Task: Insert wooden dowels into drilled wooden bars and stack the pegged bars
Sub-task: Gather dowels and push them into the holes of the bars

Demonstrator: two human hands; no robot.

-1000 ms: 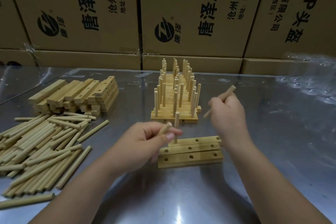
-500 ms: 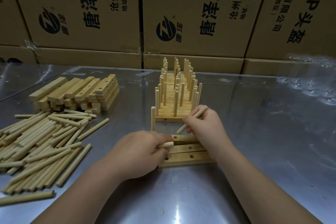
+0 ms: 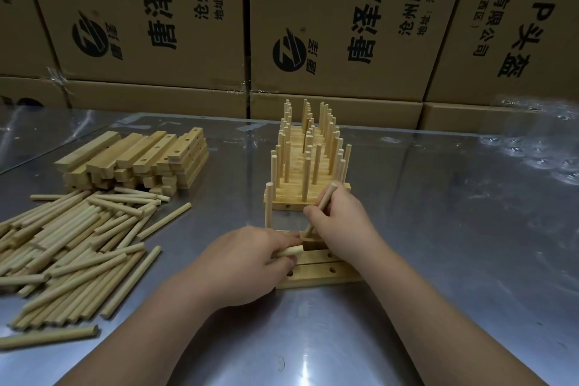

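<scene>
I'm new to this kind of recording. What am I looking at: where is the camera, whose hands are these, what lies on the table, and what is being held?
There is no machine here. A person works with bare hands, and the single picture comes from a camera worn on their head, looking forward and down.

The left hand grips a spare dowel. The right hand holds a tilted dowel, its lower end down at the drilled bars lying side by side on the metal table. An upright dowel stands at their far left end.

Behind them is a stack of pegged bars. To the left lie loose dowels and a pile of unpegged bars. Cardboard boxes line the back.
</scene>
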